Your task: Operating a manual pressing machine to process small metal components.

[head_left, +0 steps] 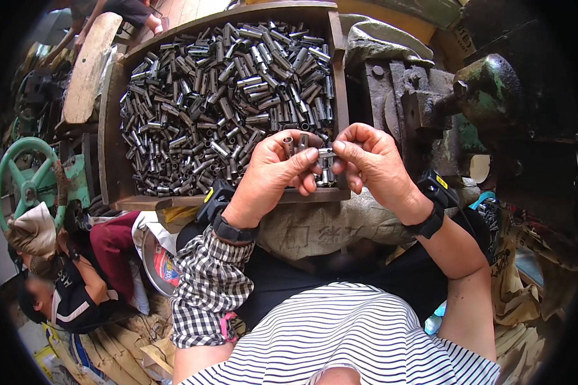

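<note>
A wooden box [338,70] in front of me is heaped with short, dark, shiny metal tubes [218,96], some with slots in their walls. Over its near right corner, my left hand [277,165] is closed around a few of these tubes, and one tube [288,147] stands upright from its fingers. My right hand [377,165] pinches with thumb and forefinger at one end of a tube [326,153] lying crosswise between both hands. The fingertips partly hide what is held. Black bands with small devices sit on both wrists.
To the right stands a greasy machine with a rounded green-grey head [491,86]. A cloth sack [327,224] lies below the box's near edge. At left are a wooden plank [91,70], a green handwheel [27,189] and another person [77,289] at work.
</note>
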The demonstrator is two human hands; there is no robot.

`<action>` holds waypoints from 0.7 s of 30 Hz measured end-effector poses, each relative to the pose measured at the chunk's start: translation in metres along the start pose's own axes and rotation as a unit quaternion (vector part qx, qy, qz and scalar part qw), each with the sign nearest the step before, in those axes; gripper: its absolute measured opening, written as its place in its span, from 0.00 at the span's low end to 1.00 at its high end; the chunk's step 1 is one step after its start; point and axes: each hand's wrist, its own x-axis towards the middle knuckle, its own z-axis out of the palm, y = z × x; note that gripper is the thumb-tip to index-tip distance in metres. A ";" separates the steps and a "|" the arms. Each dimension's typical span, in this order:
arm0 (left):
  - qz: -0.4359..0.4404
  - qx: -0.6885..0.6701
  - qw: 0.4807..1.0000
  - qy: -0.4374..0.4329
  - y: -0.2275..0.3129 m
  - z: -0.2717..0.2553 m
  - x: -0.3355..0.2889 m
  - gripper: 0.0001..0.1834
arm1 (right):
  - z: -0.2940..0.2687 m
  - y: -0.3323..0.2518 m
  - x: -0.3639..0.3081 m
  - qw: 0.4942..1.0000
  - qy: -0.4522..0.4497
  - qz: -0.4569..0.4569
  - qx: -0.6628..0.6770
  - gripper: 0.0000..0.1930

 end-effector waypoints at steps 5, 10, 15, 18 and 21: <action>-0.021 0.037 0.999 -0.026 -0.001 0.002 0.003 0.09 | 0.000 -0.001 -0.003 1.000 -0.025 0.006 -0.008 0.07; -0.008 0.042 0.999 0.014 0.006 0.014 -0.003 0.09 | 0.011 0.001 -0.008 0.986 0.031 -0.095 -0.136 0.07; 0.074 0.027 0.994 0.070 0.005 0.004 -0.003 0.09 | 0.007 -0.015 -0.031 0.906 0.079 -0.254 -0.330 0.12; 0.138 0.037 0.983 0.117 0.016 -0.003 -0.013 0.08 | 0.007 -0.049 -0.096 0.832 0.040 -0.351 -0.427 0.12; 0.164 0.072 0.973 0.148 0.032 -0.008 -0.030 0.07 | 0.002 -0.088 -0.194 0.741 0.140 -0.398 -0.523 0.11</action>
